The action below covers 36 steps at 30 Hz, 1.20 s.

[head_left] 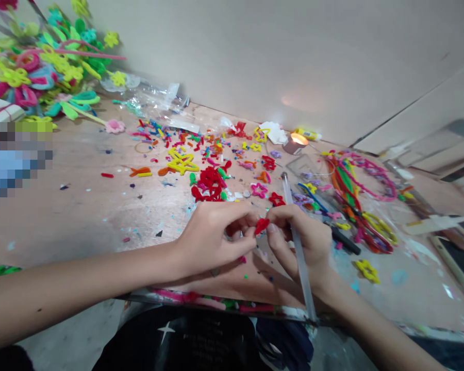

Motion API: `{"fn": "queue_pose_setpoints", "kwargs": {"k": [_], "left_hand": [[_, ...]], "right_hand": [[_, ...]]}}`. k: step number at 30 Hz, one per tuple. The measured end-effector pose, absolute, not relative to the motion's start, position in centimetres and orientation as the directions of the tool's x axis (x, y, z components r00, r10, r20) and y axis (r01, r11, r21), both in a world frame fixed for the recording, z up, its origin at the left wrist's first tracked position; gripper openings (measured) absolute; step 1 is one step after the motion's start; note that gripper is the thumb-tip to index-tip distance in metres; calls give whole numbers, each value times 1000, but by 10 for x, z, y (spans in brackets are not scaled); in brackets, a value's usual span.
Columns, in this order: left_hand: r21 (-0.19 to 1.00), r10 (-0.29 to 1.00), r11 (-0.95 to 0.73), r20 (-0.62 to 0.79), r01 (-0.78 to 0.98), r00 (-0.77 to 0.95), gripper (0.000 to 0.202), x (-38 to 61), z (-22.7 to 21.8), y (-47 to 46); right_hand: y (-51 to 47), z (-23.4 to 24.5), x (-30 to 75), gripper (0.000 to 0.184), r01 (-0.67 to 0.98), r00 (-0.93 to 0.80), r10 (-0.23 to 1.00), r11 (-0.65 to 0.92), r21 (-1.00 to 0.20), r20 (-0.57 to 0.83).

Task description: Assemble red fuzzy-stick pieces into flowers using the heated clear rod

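Observation:
A small red fuzzy pipe-cleaner piece (262, 225) is pinched between the fingertips of both hands, above the table's near edge. My left hand (220, 232) reaches in from the left with thumb and finger closed on one end. On the other end, the fingertips of my right hand (303, 237) are pressed together. A translucent glue stick (299, 257) with a dark tip also lies in my right hand, slanting across it. Just beyond my hands sits a heap of red pipe-cleaner shapes (211, 183), with green bits among them.
A lit candle (296, 143) burns near the wall. Pipe-cleaner scraps and yellow stars (182, 161) spread across the table (100, 221). Pipe-cleaner flowers (62, 67) pile up at the back left. At right lie a pink beaded-looking loop (367, 175), a black-handled tool (346, 239) and a yellow flower (367, 271).

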State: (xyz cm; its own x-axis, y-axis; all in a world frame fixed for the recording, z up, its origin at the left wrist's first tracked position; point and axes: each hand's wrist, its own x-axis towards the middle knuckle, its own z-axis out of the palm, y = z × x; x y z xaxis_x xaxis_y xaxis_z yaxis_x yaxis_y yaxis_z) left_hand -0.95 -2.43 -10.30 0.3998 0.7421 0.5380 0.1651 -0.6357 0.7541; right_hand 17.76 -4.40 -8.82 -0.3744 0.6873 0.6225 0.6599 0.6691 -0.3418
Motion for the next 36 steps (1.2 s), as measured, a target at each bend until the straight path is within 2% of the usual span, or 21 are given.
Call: {"fn": "queue_pose_setpoints", "kwargs": {"k": [7, 10, 13, 15, 18, 22, 27, 30, 36], "left_hand": [[859, 792, -508, 435, 66, 428, 14, -8, -99, -22], [908, 839, -416, 361, 53, 406, 12, -7, -96, -21], [940, 880, -338, 295, 53, 373, 7, -6, -94, -21], [948, 889, -313, 271, 58, 369, 6, -6, -94, -21], [947, 887, -314, 267, 69, 377, 6, -6, -96, -22], [951, 887, -305, 265, 50, 377, 6, -6, -96, -21], [979, 896, -204, 198, -29, 398, 2, -5, -97, -20], [987, 891, -147, 162, -70, 424, 3, -4, -98, -20], [978, 887, -207, 204, -37, 415, 4, -4, -99, -20]], "right_hand": [[-45, -85, 178, 15, 632, -357, 733, 646, -429, 579], [-44, -86, 180, 13, 581, -275, 806, 574, -577, 524], [-41, -91, 184, 10, 443, -174, 868, 491, -750, 465], [-38, -94, 187, 9, 351, -138, 879, 474, -807, 457], [-38, -92, 188, 9, 342, -154, 871, 490, -802, 467], [-42, -83, 180, 11, 469, -194, 857, 508, -722, 477], [-42, -81, 177, 4, 504, -210, 853, 513, -695, 478], [-42, -83, 178, 7, 517, -237, 856, 511, -687, 460], [-42, -82, 177, 9, 552, -238, 848, 520, -652, 474]]}}
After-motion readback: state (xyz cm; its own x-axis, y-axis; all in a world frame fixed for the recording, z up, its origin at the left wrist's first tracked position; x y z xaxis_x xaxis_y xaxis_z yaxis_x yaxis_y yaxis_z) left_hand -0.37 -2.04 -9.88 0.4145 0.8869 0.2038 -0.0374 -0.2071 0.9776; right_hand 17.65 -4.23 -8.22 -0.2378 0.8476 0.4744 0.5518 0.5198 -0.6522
